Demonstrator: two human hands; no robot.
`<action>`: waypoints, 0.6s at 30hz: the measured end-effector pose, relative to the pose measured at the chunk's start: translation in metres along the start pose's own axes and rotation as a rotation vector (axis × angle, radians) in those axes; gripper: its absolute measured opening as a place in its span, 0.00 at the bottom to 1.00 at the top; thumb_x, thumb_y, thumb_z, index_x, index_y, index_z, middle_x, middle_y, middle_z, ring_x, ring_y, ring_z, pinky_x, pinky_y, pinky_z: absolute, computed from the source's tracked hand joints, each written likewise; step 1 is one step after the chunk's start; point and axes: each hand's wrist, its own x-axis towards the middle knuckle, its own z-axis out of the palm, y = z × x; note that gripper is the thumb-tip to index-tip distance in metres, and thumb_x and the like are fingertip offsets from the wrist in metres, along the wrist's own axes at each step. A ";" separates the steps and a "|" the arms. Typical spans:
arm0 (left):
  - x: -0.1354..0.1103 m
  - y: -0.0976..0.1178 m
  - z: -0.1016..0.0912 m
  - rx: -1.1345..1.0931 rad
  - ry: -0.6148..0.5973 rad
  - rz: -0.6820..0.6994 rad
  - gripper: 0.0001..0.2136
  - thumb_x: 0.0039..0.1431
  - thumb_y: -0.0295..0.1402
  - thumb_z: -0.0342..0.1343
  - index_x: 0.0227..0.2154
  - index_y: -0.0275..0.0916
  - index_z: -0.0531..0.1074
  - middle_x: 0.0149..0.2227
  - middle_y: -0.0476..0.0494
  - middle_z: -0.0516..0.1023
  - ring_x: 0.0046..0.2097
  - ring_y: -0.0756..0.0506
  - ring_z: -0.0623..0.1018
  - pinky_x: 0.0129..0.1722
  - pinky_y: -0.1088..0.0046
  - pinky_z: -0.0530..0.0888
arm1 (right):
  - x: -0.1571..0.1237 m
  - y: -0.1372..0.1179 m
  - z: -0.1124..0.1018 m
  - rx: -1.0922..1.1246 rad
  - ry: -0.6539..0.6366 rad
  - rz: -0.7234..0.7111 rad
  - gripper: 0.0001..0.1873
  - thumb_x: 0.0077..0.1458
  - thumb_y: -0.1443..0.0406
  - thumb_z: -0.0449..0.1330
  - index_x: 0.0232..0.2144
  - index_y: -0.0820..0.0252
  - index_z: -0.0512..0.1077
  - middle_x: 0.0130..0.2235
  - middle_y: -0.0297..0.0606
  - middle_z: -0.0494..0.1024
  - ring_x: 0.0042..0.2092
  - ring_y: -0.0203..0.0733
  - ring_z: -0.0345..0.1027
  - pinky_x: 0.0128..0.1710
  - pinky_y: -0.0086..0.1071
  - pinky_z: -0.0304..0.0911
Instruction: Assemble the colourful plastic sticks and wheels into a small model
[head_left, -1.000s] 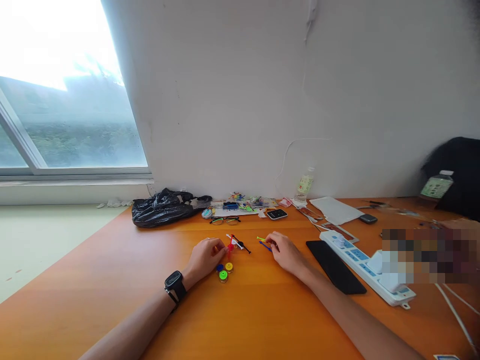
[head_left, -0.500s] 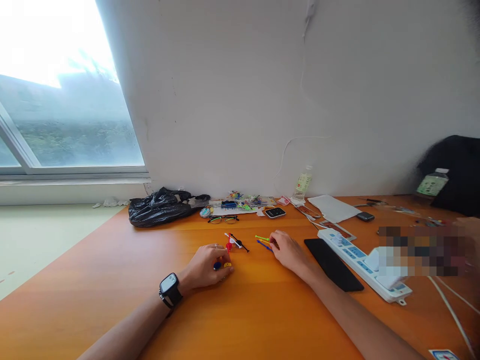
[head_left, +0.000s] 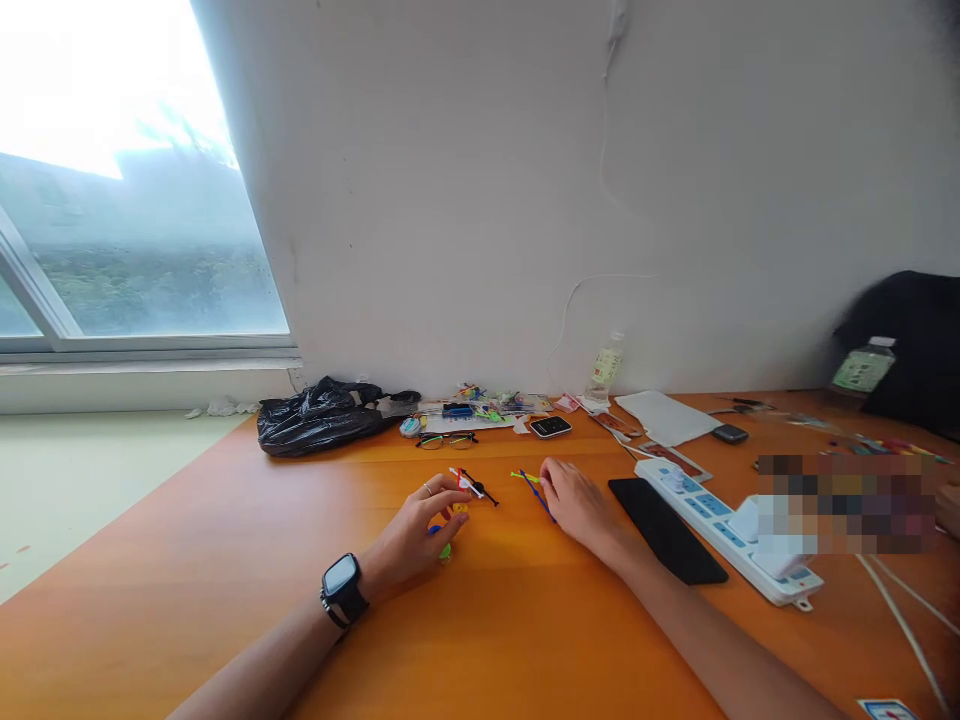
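Observation:
My left hand [head_left: 417, 530], with a black smartwatch [head_left: 343, 590] on the wrist, rests on the orange table [head_left: 225, 600] with its fingers curled over small coloured round pieces [head_left: 445, 528]: blue, yellow and green show at its fingertips. Just beyond lie red, white and black little sticks [head_left: 471, 484]. My right hand [head_left: 577, 505] lies to the right, fingers closed on a thin blue stick [head_left: 538, 495] that slants toward me, with a yellow-green stick [head_left: 523, 476] beside its far end.
A black phone [head_left: 664, 541] and a white power strip [head_left: 724, 530] lie right of my right hand. At the wall sit a black plastic bag [head_left: 322, 415], glasses [head_left: 448, 438], small coloured parts, a smartphone [head_left: 550, 426], a bottle [head_left: 606, 367] and paper. Another person's hand [head_left: 949, 505] shows at far right.
My left hand moved from the sticks down onto the round pieces and closed over them. My right hand took hold of the blue stick and swung it toward me.

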 end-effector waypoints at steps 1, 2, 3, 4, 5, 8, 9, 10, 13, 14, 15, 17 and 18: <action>0.000 0.000 0.002 -0.029 0.028 -0.007 0.14 0.70 0.35 0.54 0.55 0.46 0.78 0.54 0.36 0.76 0.54 0.42 0.77 0.53 0.66 0.76 | 0.000 -0.002 0.000 0.012 0.011 0.014 0.07 0.68 0.70 0.51 0.38 0.57 0.66 0.36 0.43 0.77 0.37 0.48 0.72 0.35 0.35 0.54; 0.001 -0.001 0.004 -0.053 0.054 -0.018 0.13 0.69 0.35 0.56 0.53 0.45 0.79 0.54 0.37 0.76 0.53 0.42 0.78 0.53 0.67 0.77 | 0.000 -0.004 -0.001 0.026 0.021 0.025 0.06 0.70 0.69 0.49 0.39 0.57 0.65 0.35 0.43 0.77 0.35 0.48 0.72 0.34 0.35 0.54; 0.001 -0.001 0.007 -0.073 0.072 -0.027 0.12 0.68 0.36 0.57 0.51 0.45 0.80 0.53 0.37 0.77 0.51 0.42 0.78 0.51 0.67 0.77 | -0.001 -0.008 -0.002 0.040 0.029 0.033 0.07 0.71 0.67 0.47 0.40 0.56 0.64 0.35 0.42 0.77 0.34 0.47 0.72 0.33 0.35 0.54; 0.001 -0.002 0.009 -0.090 0.087 -0.038 0.12 0.67 0.36 0.59 0.50 0.44 0.80 0.52 0.37 0.78 0.49 0.42 0.79 0.50 0.68 0.78 | -0.002 -0.012 -0.003 0.065 0.039 0.034 0.07 0.72 0.66 0.46 0.41 0.56 0.63 0.35 0.41 0.77 0.33 0.47 0.72 0.32 0.34 0.54; 0.001 -0.002 0.011 -0.108 0.097 -0.052 0.11 0.66 0.36 0.60 0.48 0.43 0.81 0.51 0.38 0.80 0.47 0.43 0.80 0.47 0.68 0.78 | -0.004 -0.017 -0.004 0.109 0.055 0.028 0.08 0.72 0.65 0.44 0.41 0.55 0.61 0.35 0.40 0.76 0.33 0.47 0.73 0.32 0.34 0.56; 0.000 -0.003 0.018 -0.178 0.116 -0.121 0.11 0.64 0.38 0.62 0.46 0.41 0.81 0.43 0.41 0.83 0.38 0.46 0.79 0.41 0.70 0.77 | -0.011 -0.035 -0.008 0.327 0.130 -0.030 0.08 0.73 0.62 0.42 0.41 0.53 0.59 0.36 0.38 0.75 0.35 0.47 0.73 0.35 0.35 0.61; -0.001 -0.003 0.020 -0.213 0.123 -0.150 0.12 0.63 0.39 0.63 0.46 0.40 0.81 0.41 0.42 0.83 0.37 0.46 0.79 0.40 0.70 0.77 | -0.014 -0.041 -0.008 0.403 0.150 -0.050 0.07 0.73 0.62 0.43 0.42 0.53 0.59 0.36 0.38 0.75 0.35 0.47 0.73 0.36 0.35 0.62; -0.001 -0.001 0.022 -0.260 0.125 -0.179 0.14 0.62 0.41 0.64 0.46 0.39 0.80 0.39 0.42 0.83 0.35 0.46 0.78 0.39 0.70 0.76 | -0.017 -0.047 -0.009 0.461 0.162 -0.063 0.06 0.73 0.61 0.44 0.42 0.53 0.60 0.36 0.38 0.74 0.35 0.46 0.72 0.37 0.36 0.62; -0.003 0.010 0.026 -0.482 0.052 -0.275 0.20 0.59 0.48 0.66 0.45 0.37 0.79 0.33 0.43 0.80 0.32 0.47 0.76 0.34 0.72 0.73 | -0.027 -0.061 -0.009 0.564 0.144 -0.088 0.04 0.72 0.60 0.49 0.45 0.53 0.60 0.35 0.36 0.72 0.35 0.45 0.70 0.37 0.36 0.64; -0.004 0.016 0.027 -0.561 -0.014 -0.312 0.22 0.57 0.49 0.67 0.45 0.36 0.79 0.31 0.43 0.79 0.31 0.47 0.76 0.32 0.73 0.72 | -0.030 -0.065 -0.009 0.591 0.134 -0.109 0.04 0.72 0.60 0.50 0.46 0.53 0.61 0.35 0.36 0.72 0.34 0.44 0.69 0.37 0.36 0.64; -0.005 0.022 0.028 -0.616 -0.099 -0.342 0.23 0.56 0.50 0.68 0.44 0.35 0.79 0.30 0.44 0.78 0.30 0.48 0.75 0.31 0.73 0.71 | -0.033 -0.068 -0.009 0.615 0.128 -0.134 0.05 0.72 0.60 0.49 0.46 0.53 0.61 0.36 0.36 0.72 0.35 0.44 0.69 0.38 0.35 0.64; -0.007 0.032 0.031 -0.641 -0.247 -0.360 0.24 0.53 0.51 0.70 0.42 0.33 0.79 0.31 0.43 0.78 0.30 0.49 0.73 0.31 0.74 0.68 | -0.036 -0.071 -0.010 0.650 0.129 -0.179 0.05 0.74 0.61 0.48 0.46 0.53 0.63 0.37 0.36 0.73 0.36 0.43 0.69 0.39 0.35 0.64; -0.008 0.036 0.033 -0.628 -0.289 -0.348 0.24 0.54 0.51 0.69 0.42 0.33 0.80 0.32 0.43 0.77 0.31 0.49 0.72 0.31 0.75 0.67 | -0.037 -0.072 -0.011 0.654 0.136 -0.193 0.06 0.74 0.61 0.48 0.46 0.53 0.63 0.37 0.36 0.73 0.36 0.43 0.69 0.39 0.35 0.64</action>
